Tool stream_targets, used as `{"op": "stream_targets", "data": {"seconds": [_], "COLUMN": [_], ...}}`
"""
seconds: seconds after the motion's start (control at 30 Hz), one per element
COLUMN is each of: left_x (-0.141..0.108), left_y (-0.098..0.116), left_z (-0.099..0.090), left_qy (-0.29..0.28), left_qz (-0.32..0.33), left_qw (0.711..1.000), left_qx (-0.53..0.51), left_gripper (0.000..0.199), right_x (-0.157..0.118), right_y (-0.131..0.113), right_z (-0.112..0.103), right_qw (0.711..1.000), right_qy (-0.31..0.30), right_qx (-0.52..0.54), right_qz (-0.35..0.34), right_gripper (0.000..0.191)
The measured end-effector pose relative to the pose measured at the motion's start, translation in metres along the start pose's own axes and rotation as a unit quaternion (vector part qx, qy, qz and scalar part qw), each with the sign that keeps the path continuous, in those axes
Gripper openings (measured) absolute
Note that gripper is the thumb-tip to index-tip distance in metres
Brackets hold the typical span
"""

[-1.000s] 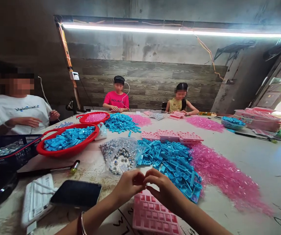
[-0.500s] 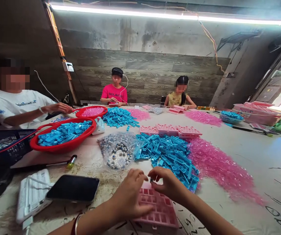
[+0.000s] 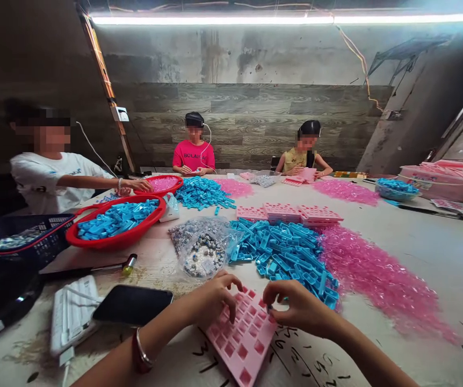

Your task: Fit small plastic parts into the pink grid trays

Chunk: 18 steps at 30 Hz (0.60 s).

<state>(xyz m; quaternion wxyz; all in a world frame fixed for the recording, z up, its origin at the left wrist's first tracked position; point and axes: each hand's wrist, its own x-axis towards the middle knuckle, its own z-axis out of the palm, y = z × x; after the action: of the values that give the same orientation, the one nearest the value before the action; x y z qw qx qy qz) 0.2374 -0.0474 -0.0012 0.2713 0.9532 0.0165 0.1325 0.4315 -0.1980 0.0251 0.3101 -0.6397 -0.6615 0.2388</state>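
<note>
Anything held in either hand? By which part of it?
Right hand: a small dark piece, pinched between thumb and forefinger; too small to tell which part. Left hand: fingers at the pink tray; whether gripping it cannot be told.

Pink tray [image 3: 243, 334], lower centre: opaque moulded plastic, satin to matt. Blue pieces [image 3: 290, 258], centre: smooth plastic, glossy. Pink pieces [image 3: 380, 285], right: translucent plastic, shiny. Bag [image 3: 203, 250], centre: thin clear film, creased, glossy. Phone [image 3: 135, 303], lower left: smooth, glossy face. Red basin [image 3: 113, 243], left: smooth plastic, slight sheen. Bangle [image 3: 143, 352], lower left: polished metal. Rear panelling [image 3: 239, 113], upper centre: wood-grained, dull. Wall above [image 3: 280, 54]: rough, matt.
</note>
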Motion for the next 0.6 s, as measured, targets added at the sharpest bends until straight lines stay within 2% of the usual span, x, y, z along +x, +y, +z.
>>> {"op": "stream_targets", "data": {"seconds": [0.07,0.17,0.33,0.37,0.47,0.6], "left_x": [0.002,0.003,0.003,0.002,0.0,-0.003], "left_y": [-0.001,0.004,0.027,0.032,0.041,0.036], "left_z": [0.002,0.001,0.005,0.007,0.015,0.017], "left_qy": [0.003,-0.003,-0.016,-0.021,-0.032,-0.062], "left_qz": [-0.006,-0.005,-0.01,-0.013,-0.009,-0.034], "left_qw": [1.0,1.0,0.991,0.99,0.993,0.997], "left_qx": [-0.004,0.024,0.134,0.141,0.117,0.041], "left_gripper": [0.032,0.024,0.012,0.014,0.053,0.103], "right_x": [0.003,0.007,0.01,0.009,0.005,0.0], "right_y": [0.001,0.004,0.007,0.008,0.01,0.014], "right_z": [0.001,0.006,0.012,0.011,0.005,-0.003], "right_qw": [1.0,0.999,0.999,0.998,0.995,0.99], "right_qy": [0.007,0.0,0.004,0.002,-0.024,-0.03], "right_qx": [0.021,0.029,0.005,-0.003,-0.014,0.043], "right_qz": [0.004,0.02,0.047,0.058,0.1,0.132], "right_gripper": [0.022,0.023,0.021,0.02,0.02,0.02]}}
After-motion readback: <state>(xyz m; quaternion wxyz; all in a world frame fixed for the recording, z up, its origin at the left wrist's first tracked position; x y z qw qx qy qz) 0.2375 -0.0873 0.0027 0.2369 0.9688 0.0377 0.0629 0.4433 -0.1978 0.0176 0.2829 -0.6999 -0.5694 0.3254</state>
